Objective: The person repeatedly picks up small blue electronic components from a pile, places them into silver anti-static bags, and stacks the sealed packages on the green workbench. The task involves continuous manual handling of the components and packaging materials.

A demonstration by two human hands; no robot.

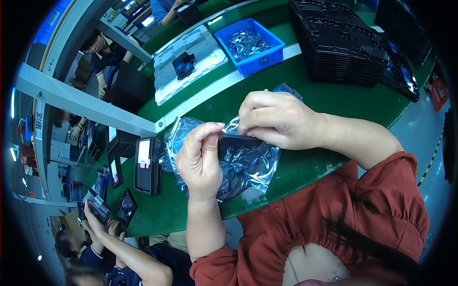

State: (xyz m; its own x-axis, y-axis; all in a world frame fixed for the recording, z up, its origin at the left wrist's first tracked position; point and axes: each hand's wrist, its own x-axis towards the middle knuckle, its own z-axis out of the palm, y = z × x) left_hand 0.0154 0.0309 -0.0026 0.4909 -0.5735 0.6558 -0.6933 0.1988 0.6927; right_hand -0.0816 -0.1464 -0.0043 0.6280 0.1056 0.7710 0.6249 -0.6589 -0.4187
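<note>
Both of my hands are raised close together over a pile of clear plastic bags [257,174] on the green table. My left hand [201,157] is closed in a pinch, thumb against forefinger. What it pinches is too small to make out. Fingers curled down, my right hand [281,121] is closed too, and whatever it grips is hidden beneath them. A dark flat piece [241,141] shows between the hands, just below the right fingertips. More crumpled clear plastic [183,128] lies behind my left hand.
A blue bin [260,61] of small wrapped parts stands at the back, beside a pale tray [167,78] carrying dark pieces. Tall stacks of black trays [343,57] rise at the back right. Black boxes [151,178] sit left. Co-worker's hands [95,224] hold a dark panel at lower left.
</note>
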